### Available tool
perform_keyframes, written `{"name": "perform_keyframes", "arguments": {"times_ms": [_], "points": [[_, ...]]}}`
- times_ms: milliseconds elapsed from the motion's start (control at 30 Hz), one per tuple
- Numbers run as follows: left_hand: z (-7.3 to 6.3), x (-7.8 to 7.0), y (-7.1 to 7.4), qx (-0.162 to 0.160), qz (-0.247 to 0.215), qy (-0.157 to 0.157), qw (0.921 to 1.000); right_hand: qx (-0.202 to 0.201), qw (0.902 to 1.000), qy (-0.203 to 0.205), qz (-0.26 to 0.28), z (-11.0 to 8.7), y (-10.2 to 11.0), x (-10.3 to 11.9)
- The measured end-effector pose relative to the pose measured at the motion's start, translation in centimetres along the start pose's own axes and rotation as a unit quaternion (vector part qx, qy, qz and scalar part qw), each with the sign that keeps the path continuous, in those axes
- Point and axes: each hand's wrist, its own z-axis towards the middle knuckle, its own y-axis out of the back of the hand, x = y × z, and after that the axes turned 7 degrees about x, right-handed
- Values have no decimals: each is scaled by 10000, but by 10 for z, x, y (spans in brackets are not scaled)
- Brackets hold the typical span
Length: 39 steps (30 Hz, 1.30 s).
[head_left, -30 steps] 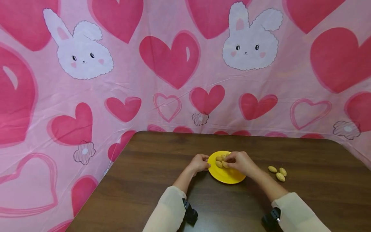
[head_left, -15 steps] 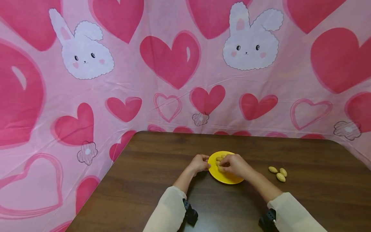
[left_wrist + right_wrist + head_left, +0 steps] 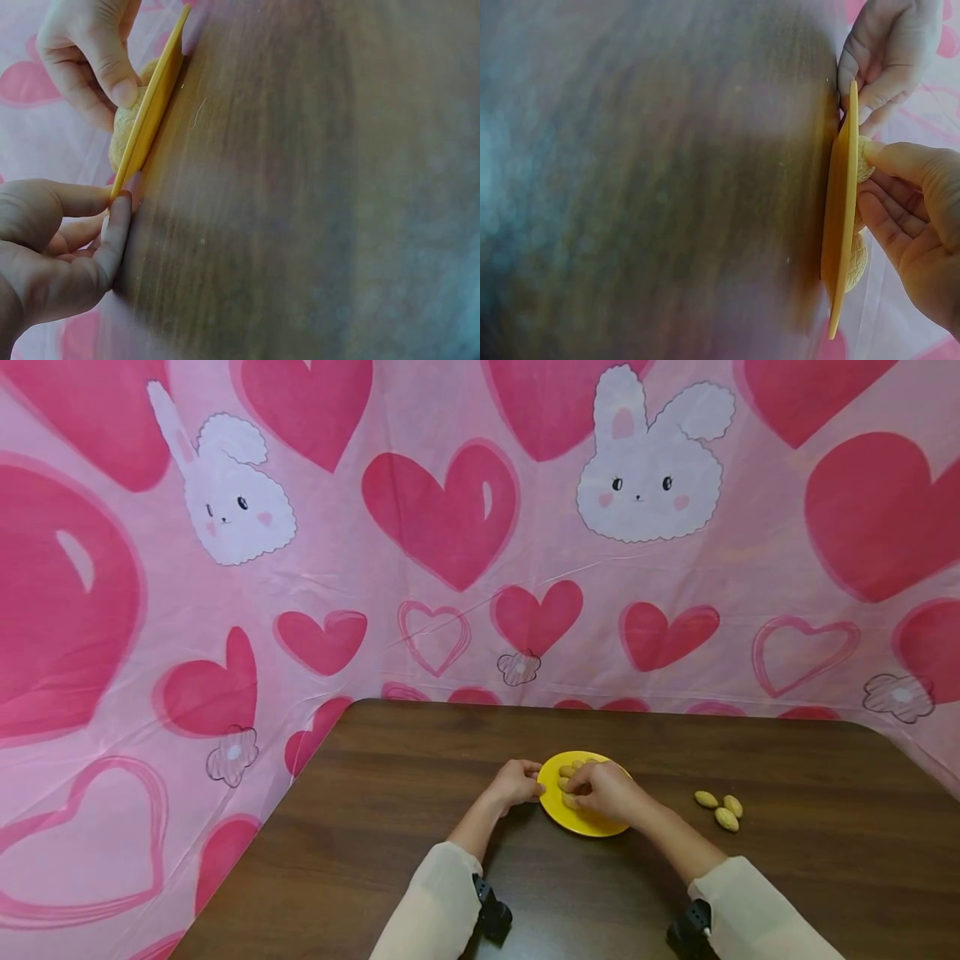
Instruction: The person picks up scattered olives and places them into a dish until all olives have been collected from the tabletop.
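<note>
A round yellow plate lies on the brown table. My left hand pinches its left rim between thumb and fingers, which the left wrist view shows close up. Over the plate, my right hand holds a tan, rough-shelled walnut between thumb and fingertips, right at the plate's surface. Several more walnuts sit on the far left part of the plate, partly hidden behind the right hand. Another walnut shows past the right fingers in the right wrist view.
Three walnuts lie in a loose group on the table, right of the plate. Behind the table hangs a pink cloth with hearts and rabbits. Each sleeved forearm wears a small black camera.
My right hand has shifted a little left and nearer to me over the plate, with the walnut in its fingers. The left hand stays on the rim. The cloth at the left has swayed.
</note>
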Motion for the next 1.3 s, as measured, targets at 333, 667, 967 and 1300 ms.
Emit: {"name": "perform_keyframes", "arguments": {"times_ms": [333,667,967,1300], "points": [[0,0,-1,-43,-23,-40,10000,7,9999,125,-78,0,0,-1],[-2,-1,-1,-57,-53,-49,10000,-84,9994,319,44,-2,1,0],[-1,0,-2,-33,-146,-123,9998,8,9997,-40,259,-5,5,-1],[0,0,-1,-52,4,-73,10000,-130,9994,-217,235,-14,12,-7]]}}
